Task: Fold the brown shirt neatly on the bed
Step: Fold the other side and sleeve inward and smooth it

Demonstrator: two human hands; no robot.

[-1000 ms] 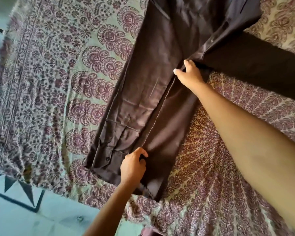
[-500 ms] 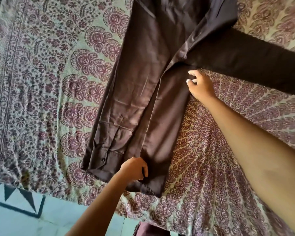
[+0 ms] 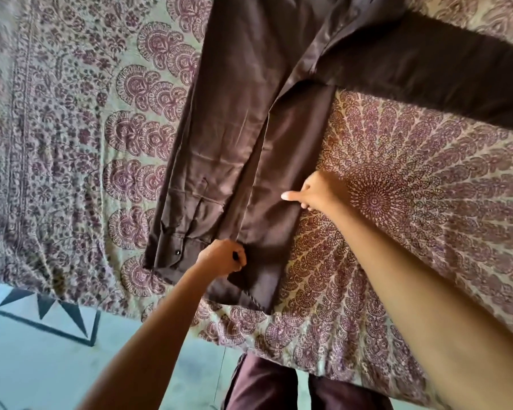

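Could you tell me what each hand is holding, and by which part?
The left hand grips the dark brown fabric shirt at the folded-in edge near its hem. The right hand seems to pinch the shirt's side edge, thumb on top.

Setting: bedroom in a private home

Evidence:
1. Bed (image 3: 323,359), filling most of the view, covered edge to edge by a bedspread (image 3: 71,143) printed in maroon on pale green. The print has a fan-shaped medallion and rows of scalloped motifs.
2. Brown shirt (image 3: 243,113), a household garment, laid flat on the bed.
3. Floor (image 3: 42,374) below the bed's near edge, pale and smooth. A black border (image 3: 46,310) of lines and triangles is set into it by the bed's near-left corner.
4. Maroon trousers (image 3: 264,386) of the person standing at the bed's near edge
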